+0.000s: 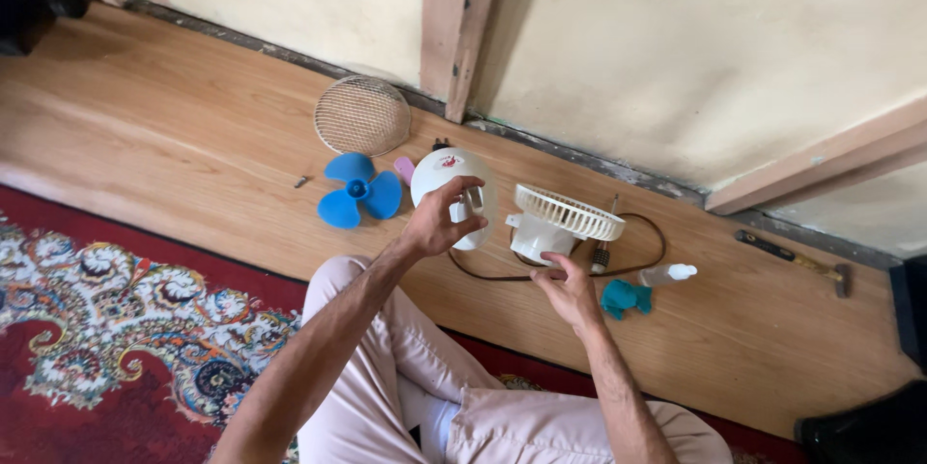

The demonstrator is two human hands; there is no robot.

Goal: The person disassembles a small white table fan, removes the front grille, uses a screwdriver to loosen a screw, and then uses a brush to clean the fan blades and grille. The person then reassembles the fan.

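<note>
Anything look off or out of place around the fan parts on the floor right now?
The fan lies in pieces: blue blade and wire grille sit apart from the white housing that the left hand grips. A small screw lies loose on the wooden floor, off alone.

Person is wearing light pinkish-beige trousers, plain fabric, creasing into soft folds over the thighs and at the knee. Something white is showing in the gap between the legs, probably a sock; can't confirm. Both forearms are showing bare, no sleeves reaching into view. Left hand (pixel 436 223) and right hand (pixel 568 290) are bare: no gloves, rings, watch or wristbands showing. Upper arms and torso are sitting out of frame.
</note>
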